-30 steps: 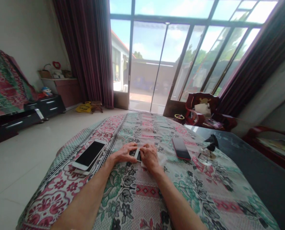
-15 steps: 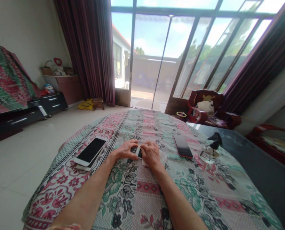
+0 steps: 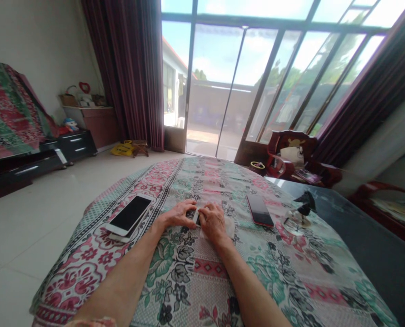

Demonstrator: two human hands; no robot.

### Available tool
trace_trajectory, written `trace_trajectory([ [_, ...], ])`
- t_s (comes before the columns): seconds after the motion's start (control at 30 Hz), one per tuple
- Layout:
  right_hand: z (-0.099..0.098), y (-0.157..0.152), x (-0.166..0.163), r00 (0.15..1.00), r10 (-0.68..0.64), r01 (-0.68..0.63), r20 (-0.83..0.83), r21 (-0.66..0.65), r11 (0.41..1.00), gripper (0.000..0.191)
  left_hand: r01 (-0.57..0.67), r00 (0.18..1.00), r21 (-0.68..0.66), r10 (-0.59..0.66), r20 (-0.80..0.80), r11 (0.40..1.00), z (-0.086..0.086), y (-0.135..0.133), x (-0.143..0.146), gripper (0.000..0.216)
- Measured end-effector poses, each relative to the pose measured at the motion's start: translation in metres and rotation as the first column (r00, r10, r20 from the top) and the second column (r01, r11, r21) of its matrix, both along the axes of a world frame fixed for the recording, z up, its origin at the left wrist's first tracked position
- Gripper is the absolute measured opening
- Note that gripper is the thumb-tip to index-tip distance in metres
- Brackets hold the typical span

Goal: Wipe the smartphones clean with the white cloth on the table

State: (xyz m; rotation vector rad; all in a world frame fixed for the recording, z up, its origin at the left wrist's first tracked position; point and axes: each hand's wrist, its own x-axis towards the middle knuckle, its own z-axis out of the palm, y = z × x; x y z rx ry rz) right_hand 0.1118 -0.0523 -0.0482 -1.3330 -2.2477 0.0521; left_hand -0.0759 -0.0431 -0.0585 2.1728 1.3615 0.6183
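Observation:
Between my hands on the patterned tablecloth lies a white-edged phone point(image 3: 197, 216) with a dark screen, mostly covered. My left hand point(image 3: 181, 214) curves around its left end, thumb at the near edge and fingers at the far edge. From the right, my right hand point(image 3: 213, 221) rests over the phone with bent, closed fingers. A thin white tissue point(image 3: 230, 228) sticks out beneath that palm; how the fingers grip it is hidden. Left of my hands a white phone point(image 3: 130, 215) lies on top of another pale phone point(image 3: 120, 237). A red-edged phone point(image 3: 259, 210) lies to the right.
The tablecloth point(image 3: 195, 272) covers a rounded table. Near its right side stands a clear object with a black top point(image 3: 304, 206). Beyond are a dark grey surface point(image 3: 369, 240), a wooden armchair point(image 3: 287, 154) and glass doors point(image 3: 219, 91). Low black drawers point(image 3: 74, 147) stand at left.
My right hand has shifted slightly left over the phone, with its fingers still bent. My left hand stays in place. The whole view has tilted a little.

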Motion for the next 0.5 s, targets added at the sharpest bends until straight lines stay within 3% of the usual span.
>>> trace_trajectory([
  [0.5,-0.002,-0.0024,0.002,0.992,0.103,-0.102,-0.067,0.019,0.995,0.017,0.039,0.999,0.036,-0.039,-0.019,0.999,-0.0065,0.0031,-0.0024,0.071],
])
